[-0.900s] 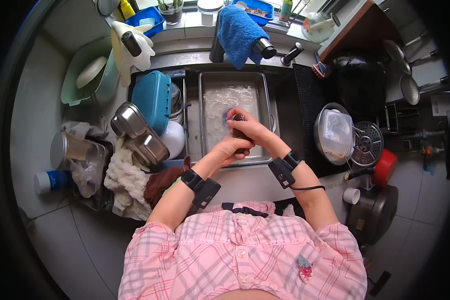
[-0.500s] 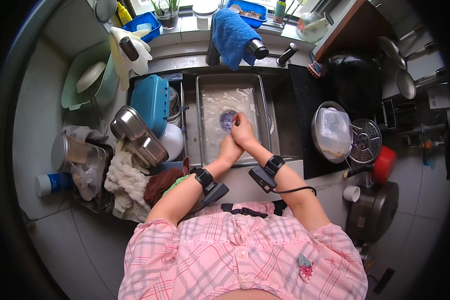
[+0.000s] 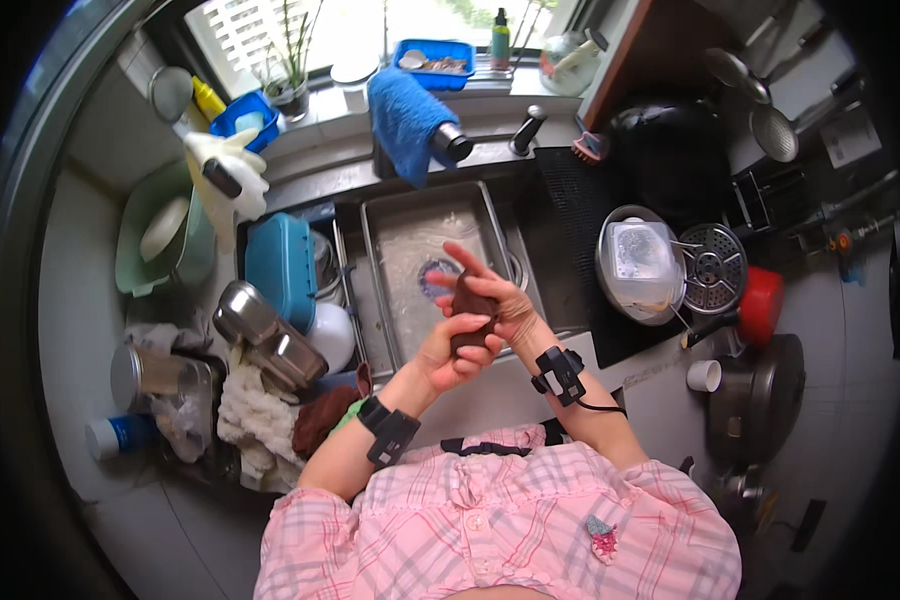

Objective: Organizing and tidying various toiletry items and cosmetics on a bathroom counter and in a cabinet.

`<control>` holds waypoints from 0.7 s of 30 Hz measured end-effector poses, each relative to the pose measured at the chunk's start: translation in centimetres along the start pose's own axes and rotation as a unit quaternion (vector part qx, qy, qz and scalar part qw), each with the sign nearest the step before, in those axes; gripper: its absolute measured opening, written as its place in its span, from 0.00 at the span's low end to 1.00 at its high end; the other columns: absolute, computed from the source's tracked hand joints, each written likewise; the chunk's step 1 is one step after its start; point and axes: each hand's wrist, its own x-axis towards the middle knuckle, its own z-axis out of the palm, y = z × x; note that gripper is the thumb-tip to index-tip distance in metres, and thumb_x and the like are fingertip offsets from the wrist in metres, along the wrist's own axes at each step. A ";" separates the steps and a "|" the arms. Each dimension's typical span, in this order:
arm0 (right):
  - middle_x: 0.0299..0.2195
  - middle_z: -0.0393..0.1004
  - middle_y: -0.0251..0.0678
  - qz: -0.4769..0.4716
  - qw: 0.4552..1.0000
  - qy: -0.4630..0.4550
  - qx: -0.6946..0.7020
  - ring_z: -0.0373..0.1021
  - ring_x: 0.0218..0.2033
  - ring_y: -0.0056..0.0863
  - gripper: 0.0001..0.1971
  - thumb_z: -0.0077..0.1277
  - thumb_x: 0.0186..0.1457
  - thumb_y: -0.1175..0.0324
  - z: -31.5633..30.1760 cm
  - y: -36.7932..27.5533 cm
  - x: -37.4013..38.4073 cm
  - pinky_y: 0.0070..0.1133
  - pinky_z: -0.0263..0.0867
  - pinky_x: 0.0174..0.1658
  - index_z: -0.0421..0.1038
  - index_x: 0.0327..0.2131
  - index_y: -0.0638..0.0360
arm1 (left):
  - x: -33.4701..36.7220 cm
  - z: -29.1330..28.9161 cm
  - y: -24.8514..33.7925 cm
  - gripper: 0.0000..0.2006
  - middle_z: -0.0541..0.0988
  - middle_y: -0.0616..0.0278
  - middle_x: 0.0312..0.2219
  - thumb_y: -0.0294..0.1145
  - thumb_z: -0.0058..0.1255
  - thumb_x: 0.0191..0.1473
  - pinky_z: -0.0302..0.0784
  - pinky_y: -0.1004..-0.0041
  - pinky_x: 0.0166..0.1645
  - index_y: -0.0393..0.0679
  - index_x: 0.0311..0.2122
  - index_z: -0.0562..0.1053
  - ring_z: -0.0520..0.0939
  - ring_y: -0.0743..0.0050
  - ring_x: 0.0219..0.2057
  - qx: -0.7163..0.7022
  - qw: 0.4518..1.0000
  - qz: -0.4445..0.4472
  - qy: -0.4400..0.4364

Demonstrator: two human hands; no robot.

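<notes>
A crumpled brown cloth is between my hands, over the near part of the sink. My left hand is closed on it, thumb on top and fingertips curled round its lower end. My right hand has its fingers spread toward the far left, with the cloth lying against its palm. Below them a rectangular metal basin with shiny wet film or water sits in the sink. A small round purple-blue thing lies at its bottom, partly hidden by my fingers; its kind cannot be made out.
A blue towel drapes the faucet. Left of the sink are a teal box, metal containers and a cream cloth. To the right stand a steel bowl with a plastic box, a red pot and a white cup.
My hands were clasped together farther over the basin; they have drawn nearer to me. My right fingers have spread, and the brown cloth now shows. The view has tilted up toward the window.
</notes>
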 end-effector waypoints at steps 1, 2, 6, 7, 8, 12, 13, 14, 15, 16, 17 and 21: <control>0.40 0.71 0.40 0.032 0.999 0.021 -0.028 0.72 0.36 0.27 0.30 0.48 0.56 0.73 -1.2 -0.3 -0.1 0.19 0.70 0.39 0.52 0.62 0.54 | 0.0 -0.4 0.0 0.15 0.68 0.65 0.28 0.36 0.53 0.53 0.54 0.91 0.14 0.39 0.41 0.66 0.63 0.90 0.16 0.023 1.000 0.000 0.012; 0.32 0.74 0.35 0.070 0.995 0.041 -0.050 0.72 0.29 0.20 0.28 0.46 0.56 0.74 -1.9 0.1 0.8 0.15 0.70 0.33 0.55 0.61 0.57 | -0.7 -0.6 0.2 0.15 0.67 0.66 0.28 0.36 0.53 0.52 0.54 0.90 0.15 0.40 0.41 0.66 0.62 0.90 0.17 0.038 0.999 -0.002 0.036; 0.18 0.64 0.21 0.150 0.951 0.105 -0.251 0.60 0.18 0.09 0.17 0.47 0.59 0.70 0.4 0.2 2.6 0.09 0.59 0.22 0.67 0.52 0.59 | -1.3 0.6 -0.4 0.09 0.64 0.70 0.22 0.33 0.55 0.51 0.49 0.90 0.15 0.44 0.34 0.68 0.59 0.89 0.17 0.178 0.969 0.071 0.159; 0.18 0.64 0.21 0.146 0.945 0.113 -0.270 0.59 0.17 0.09 0.16 0.46 0.59 0.69 0.4 0.4 2.7 0.10 0.59 0.22 0.69 0.51 0.59 | -1.0 0.5 -0.5 0.08 0.64 0.70 0.22 0.33 0.55 0.51 0.48 0.90 0.15 0.45 0.32 0.69 0.59 0.89 0.16 0.213 0.955 0.084 0.187; 0.17 0.63 0.21 0.143 0.939 0.122 -0.288 0.58 0.17 0.09 0.15 0.45 0.60 0.69 0.3 0.5 2.8 0.10 0.58 0.21 0.70 0.50 0.58 | -0.6 0.4 -0.5 0.07 0.64 0.71 0.21 0.33 0.56 0.50 0.47 0.89 0.15 0.46 0.31 0.69 0.59 0.90 0.16 0.247 0.940 0.099 0.213; 0.17 0.62 0.22 0.104 0.904 0.161 -0.381 0.58 0.16 0.11 0.23 0.39 0.53 0.76 0.1 1.1 3.5 0.14 0.59 0.21 0.72 0.51 0.46 | 0.1 -1.0 -0.3 0.06 0.64 0.72 0.18 0.32 0.53 0.48 0.45 0.85 0.16 0.49 0.26 0.67 0.57 0.89 0.14 0.366 0.883 0.161 0.246; 0.17 0.63 0.23 0.096 0.897 0.177 -0.394 0.58 0.15 0.13 0.24 0.37 0.50 0.77 -0.2 1.4 3.7 0.14 0.58 0.19 0.72 0.50 0.48 | 0.4 -1.4 -0.2 0.06 0.64 0.73 0.18 0.31 0.53 0.47 0.44 0.85 0.16 0.49 0.26 0.67 0.57 0.89 0.14 0.377 0.875 0.174 0.248; 0.17 0.63 0.24 0.089 0.889 0.193 -0.406 0.58 0.15 0.14 0.26 0.35 0.48 0.79 -0.9 1.7 4.1 0.15 0.57 0.18 0.73 0.50 0.50 | 0.7 -1.6 -0.1 0.06 0.63 0.73 0.17 0.30 0.52 0.47 0.44 0.84 0.16 0.49 0.26 0.66 0.56 0.89 0.13 0.388 0.867 0.187 0.251; 0.16 0.63 0.25 0.085 0.881 0.206 -0.417 0.57 0.13 0.15 0.28 0.33 0.46 0.81 -1.6 2.1 4.6 0.16 0.56 0.16 0.73 0.49 0.51 | 0.9 -1.7 -0.1 0.06 0.63 0.73 0.17 0.29 0.52 0.46 0.44 0.84 0.16 0.49 0.26 0.66 0.56 0.89 0.13 0.395 0.854 0.200 0.272; 0.15 0.63 0.26 0.075 0.880 0.210 -0.420 0.58 0.13 0.15 0.27 0.34 0.44 0.81 -1.7 2.3 4.7 0.16 0.56 0.16 0.75 0.47 0.52 | 1.1 -2.3 0.1 0.06 0.66 0.69 0.17 0.26 0.53 0.45 0.46 0.83 0.13 0.47 0.25 0.67 0.59 0.87 0.11 0.378 0.852 0.219 0.288; 0.14 0.63 0.26 0.064 0.868 0.217 -0.443 0.58 0.13 0.15 0.26 0.35 0.43 0.81 -2.2 2.6 4.9 0.17 0.56 0.16 0.76 0.44 0.53 | 1.4 -2.8 0.2 0.07 0.66 0.69 0.16 0.26 0.54 0.44 0.47 0.83 0.13 0.47 0.25 0.67 0.59 0.86 0.10 0.377 0.841 0.239 0.305; 0.13 0.67 0.34 0.023 0.807 0.249 -0.534 0.64 0.16 0.23 0.18 0.39 0.39 0.78 -3.1 3.6 5.2 0.24 0.61 0.20 0.79 0.31 0.54 | 2.0 -3.6 -0.1 0.07 0.65 0.70 0.14 0.28 0.55 0.42 0.49 0.80 0.12 0.48 0.24 0.67 0.60 0.84 0.08 0.410 0.779 0.287 0.379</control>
